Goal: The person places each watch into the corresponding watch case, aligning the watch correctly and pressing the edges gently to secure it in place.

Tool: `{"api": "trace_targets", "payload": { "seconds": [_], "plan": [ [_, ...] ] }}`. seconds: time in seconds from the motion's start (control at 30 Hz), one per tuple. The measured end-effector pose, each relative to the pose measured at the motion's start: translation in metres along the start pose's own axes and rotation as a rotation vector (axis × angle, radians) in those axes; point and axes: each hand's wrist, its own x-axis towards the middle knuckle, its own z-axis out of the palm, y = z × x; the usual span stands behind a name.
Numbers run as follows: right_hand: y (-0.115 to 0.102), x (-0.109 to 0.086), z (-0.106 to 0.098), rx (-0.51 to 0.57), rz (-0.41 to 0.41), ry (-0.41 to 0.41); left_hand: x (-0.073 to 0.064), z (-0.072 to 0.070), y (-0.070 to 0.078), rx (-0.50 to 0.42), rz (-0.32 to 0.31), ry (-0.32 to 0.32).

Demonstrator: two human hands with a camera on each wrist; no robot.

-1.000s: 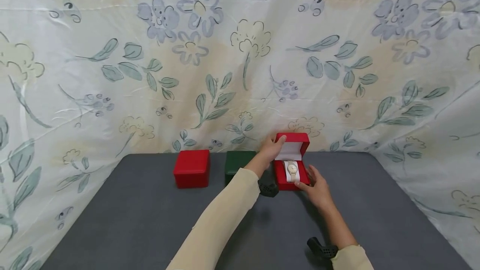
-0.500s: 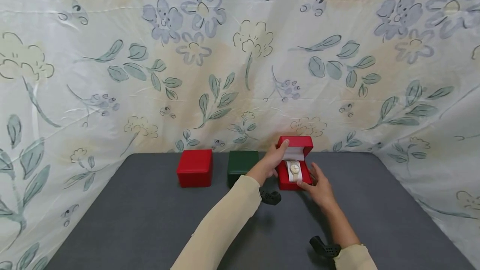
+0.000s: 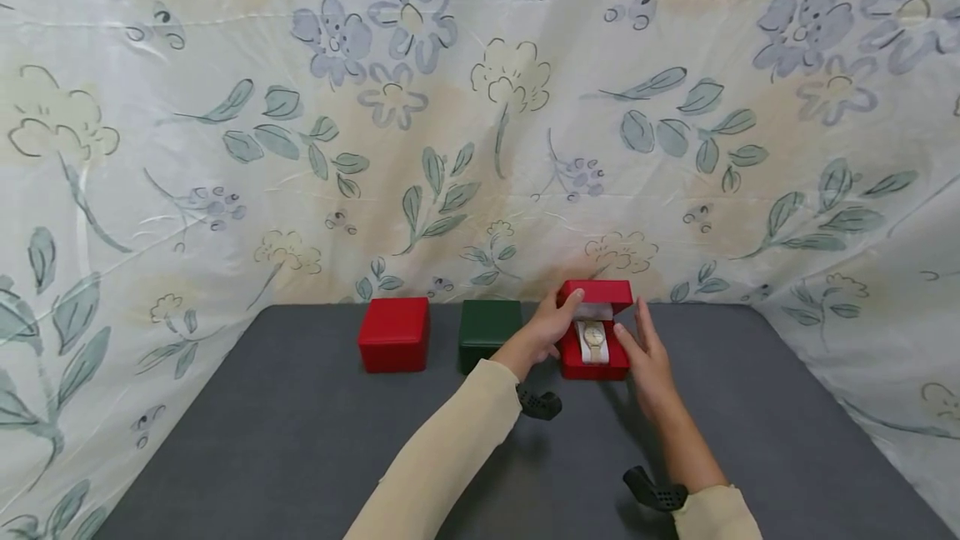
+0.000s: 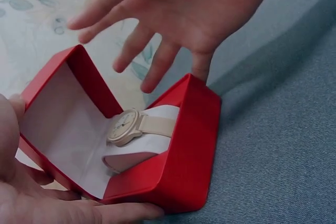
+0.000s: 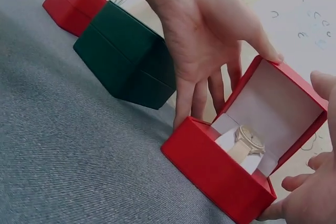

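A red watch box (image 3: pixel 596 372) stands with its lid partly raised, its white lining visible in both wrist views. Inside, a pale-strapped watch (image 4: pixel 124 127) is wrapped round a white cushion (image 5: pixel 227 140). My left hand (image 3: pixel 546 327) grips the box at its left: the thumb lies on the lid's edge, and the fingers run behind the lid and along the base. On the opposite side is my right hand (image 3: pixel 654 369), its fingers spread and mostly straight. The little finger of that hand touches or nearly touches the base in the left wrist view.
Left of the watch box stands a closed green box (image 3: pixel 489 327), partly behind the left hand and forearm. A closed red box (image 3: pixel 394 336) is further left. All rest on a dark grey tabletop (image 3: pixel 300 440), and a floral curtain (image 3: pixel 480 123) hangs behind.
The lid has tipped lower and forward under my left hand. My right hand has let go of the base's front right corner and raised its straightened fingers beside the box.
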Motion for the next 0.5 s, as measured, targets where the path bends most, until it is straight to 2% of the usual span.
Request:
{"api": "trace_targets", "payload": {
  "seconds": [0.2, 0.37, 0.5],
  "plan": [
    [0.0012, -0.0016, -0.0027, 0.052, -0.020, -0.031, 0.0009, 0.0012, -0.0049, 0.006, 0.012, -0.009],
    [0.0019, -0.0035, -0.0016, 0.102, -0.005, 0.005, -0.0012, 0.0011, -0.0077, 0.006, 0.031, -0.028],
    [0.0033, -0.0053, -0.0016, 0.136, -0.027, 0.039, -0.0041, 0.0005, -0.0102, 0.024, 0.030, -0.052]
  ]
}}
